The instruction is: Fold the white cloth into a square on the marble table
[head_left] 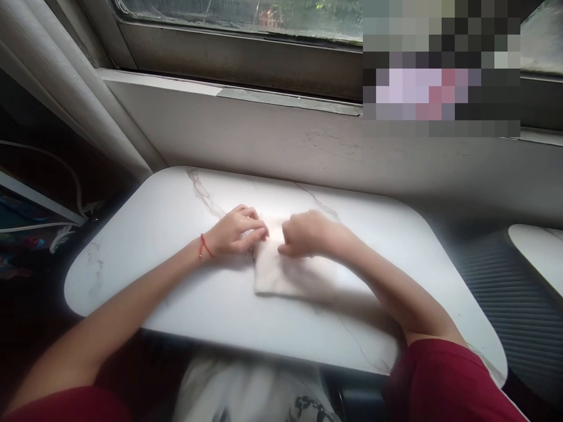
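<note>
A soft-looking white cloth [272,275], roughly rectangular, lies flat on the white marbled table [176,299]. I cannot tell for certain whether it is fabric or thick tissue. My left hand [240,231], with a thin red bracelet at the wrist, rests at the cloth's upper left edge; its thumb and fingertips come together there in a pinch. Over the cloth's upper right part is my right hand [308,233], closed with the fingers curled under. Whatever those fingers hold is hidden from view.
Beyond the table stand a pale wall [246,129] and a window. A light curtain [65,76] hangs at the left, with white cables below it. To the right are a dark ribbed surface [514,299] and another white tabletop [541,252]. The upper right is pixelated.
</note>
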### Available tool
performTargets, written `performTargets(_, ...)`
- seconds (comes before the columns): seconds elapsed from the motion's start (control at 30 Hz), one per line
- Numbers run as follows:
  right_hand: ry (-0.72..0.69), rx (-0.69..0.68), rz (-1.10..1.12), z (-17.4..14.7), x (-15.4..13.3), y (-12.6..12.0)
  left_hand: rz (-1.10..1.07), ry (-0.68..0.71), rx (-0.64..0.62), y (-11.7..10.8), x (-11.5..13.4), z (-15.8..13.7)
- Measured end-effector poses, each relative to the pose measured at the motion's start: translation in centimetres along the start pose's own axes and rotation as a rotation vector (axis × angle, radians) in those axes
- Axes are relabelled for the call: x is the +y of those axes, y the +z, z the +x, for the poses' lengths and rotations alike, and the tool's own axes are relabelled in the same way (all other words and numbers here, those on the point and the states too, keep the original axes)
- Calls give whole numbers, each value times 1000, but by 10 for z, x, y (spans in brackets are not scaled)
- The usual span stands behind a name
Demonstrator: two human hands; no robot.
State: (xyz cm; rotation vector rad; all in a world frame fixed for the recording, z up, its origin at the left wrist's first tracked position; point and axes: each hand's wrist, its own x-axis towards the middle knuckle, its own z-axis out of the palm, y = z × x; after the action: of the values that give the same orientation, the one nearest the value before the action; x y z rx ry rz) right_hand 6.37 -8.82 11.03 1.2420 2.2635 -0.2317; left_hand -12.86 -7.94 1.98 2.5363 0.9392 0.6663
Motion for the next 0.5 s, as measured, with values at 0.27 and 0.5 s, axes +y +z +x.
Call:
performTargets(0.27,241,88,-50,25,16,6,104,23,-34,3,-1,0)
performTargets(0.5,263,187,-29,65,47,21,157,-116,-85,7,-10,-1)
